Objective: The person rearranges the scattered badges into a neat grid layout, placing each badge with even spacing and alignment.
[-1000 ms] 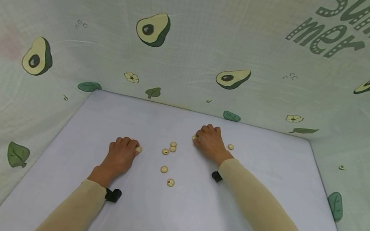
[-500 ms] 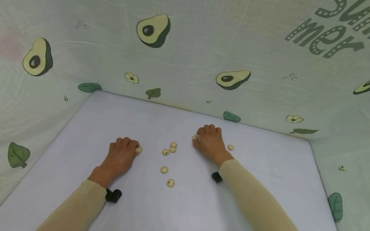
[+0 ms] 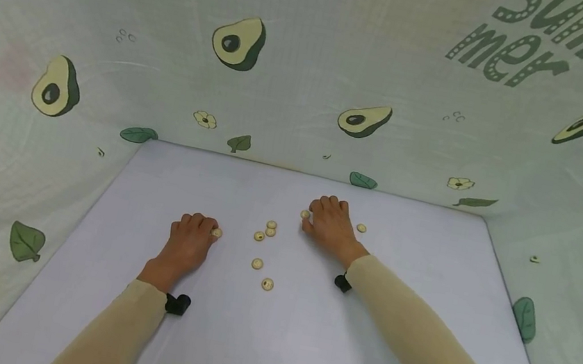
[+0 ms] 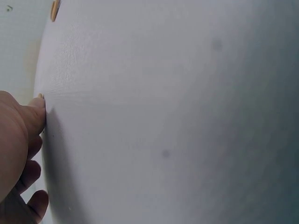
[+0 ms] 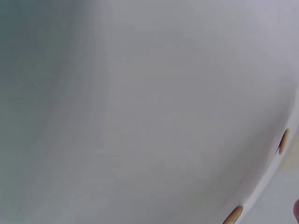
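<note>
My left hand (image 3: 188, 246) is low over the table, thumb and index finger pinching a small round wooden disc (image 3: 217, 232). In the left wrist view the disc's edge (image 4: 41, 96) peeks out at the thumb tip. My right hand (image 3: 330, 221) is farther back, its thumb and index finger spread just beside another pale wooden disc (image 3: 305, 214) lying on the table. At the right border of the right wrist view, only a bit of a fingertip (image 5: 296, 210) shows. Between the hands lie several similar discs with small dark marks, including a front one (image 3: 267, 284).
Another disc (image 3: 361, 227) lies right of the right hand. The white tabletop (image 3: 262, 346) meets a printed avocado cloth (image 3: 298, 79) at the back and sides. Black wrist cameras (image 3: 178, 304) sit under both wrists.
The right thumb and index finger have spread and eased slightly rightward off their disc, which now shows more fully. The left hand keeps its pinch; the head view has shifted slightly.
</note>
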The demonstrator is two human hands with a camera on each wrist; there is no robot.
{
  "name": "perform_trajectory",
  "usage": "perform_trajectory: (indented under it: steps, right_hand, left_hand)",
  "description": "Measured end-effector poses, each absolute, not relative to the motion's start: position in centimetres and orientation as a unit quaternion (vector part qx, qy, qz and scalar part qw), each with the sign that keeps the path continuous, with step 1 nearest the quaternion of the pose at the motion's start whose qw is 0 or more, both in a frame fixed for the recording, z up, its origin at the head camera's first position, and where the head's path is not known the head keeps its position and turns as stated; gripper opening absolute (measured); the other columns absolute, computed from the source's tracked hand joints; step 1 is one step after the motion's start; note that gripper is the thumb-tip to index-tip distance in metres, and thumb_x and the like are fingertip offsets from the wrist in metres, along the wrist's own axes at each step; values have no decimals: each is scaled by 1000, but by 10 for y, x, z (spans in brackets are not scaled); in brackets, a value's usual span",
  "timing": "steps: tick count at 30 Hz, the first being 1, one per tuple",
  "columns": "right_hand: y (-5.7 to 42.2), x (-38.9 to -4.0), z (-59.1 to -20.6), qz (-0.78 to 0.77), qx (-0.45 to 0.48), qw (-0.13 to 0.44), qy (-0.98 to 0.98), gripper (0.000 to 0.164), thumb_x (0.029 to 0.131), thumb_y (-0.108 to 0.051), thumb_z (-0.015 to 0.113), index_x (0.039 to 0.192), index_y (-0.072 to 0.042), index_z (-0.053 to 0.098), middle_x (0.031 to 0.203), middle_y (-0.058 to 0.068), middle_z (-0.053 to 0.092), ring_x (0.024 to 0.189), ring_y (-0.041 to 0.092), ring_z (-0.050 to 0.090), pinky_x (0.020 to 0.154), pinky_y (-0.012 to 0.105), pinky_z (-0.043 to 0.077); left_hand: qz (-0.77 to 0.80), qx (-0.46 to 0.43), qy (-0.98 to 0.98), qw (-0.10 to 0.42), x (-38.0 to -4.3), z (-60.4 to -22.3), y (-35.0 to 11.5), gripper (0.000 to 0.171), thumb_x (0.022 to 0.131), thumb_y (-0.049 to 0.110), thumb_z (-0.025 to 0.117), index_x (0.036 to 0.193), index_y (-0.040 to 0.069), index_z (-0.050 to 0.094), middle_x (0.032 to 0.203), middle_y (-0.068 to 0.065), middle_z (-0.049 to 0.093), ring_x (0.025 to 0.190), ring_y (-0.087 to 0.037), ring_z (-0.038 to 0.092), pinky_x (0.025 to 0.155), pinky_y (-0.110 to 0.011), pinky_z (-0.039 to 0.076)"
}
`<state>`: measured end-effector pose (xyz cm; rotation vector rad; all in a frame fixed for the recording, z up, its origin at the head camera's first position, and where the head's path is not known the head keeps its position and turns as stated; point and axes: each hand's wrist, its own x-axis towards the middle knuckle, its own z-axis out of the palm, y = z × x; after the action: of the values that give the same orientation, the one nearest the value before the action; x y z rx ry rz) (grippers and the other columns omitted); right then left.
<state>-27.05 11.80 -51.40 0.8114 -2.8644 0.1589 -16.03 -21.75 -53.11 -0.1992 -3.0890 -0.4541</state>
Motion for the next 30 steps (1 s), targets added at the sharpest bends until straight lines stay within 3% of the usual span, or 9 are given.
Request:
perform_trajectory:
  steps: [7,16,30]
  right_hand:
    - [115,-247,-517,67,292,109,-948,28,102,-30,67,115,-5,66,101,8,64,100,30,57,91,49,42]
    - [107,-208,-522,85,323,107,-937,25,100,-31,68,109,-8,67,99,4,63,93,25,54,90,45,43]
    - [88,-158,-512,48,440,52,-895,30,102,-38,67,121,-14,67,110,-2,63,103,19,52,92,39,43]
  left_hand:
    - [-147,-60,-987,-4,-159,-526,-216,26,107,19,63,128,4,61,125,-20,60,116,-40,51,98,-61,43]
    - [-146,-62,-987,-1,-158,-527,-217,27,108,19,63,129,3,60,126,-21,60,116,-41,51,96,-60,43]
    - [-157,-54,-986,-7,-159,-530,-216,28,109,21,61,130,3,60,129,-22,59,119,-42,50,100,-61,41]
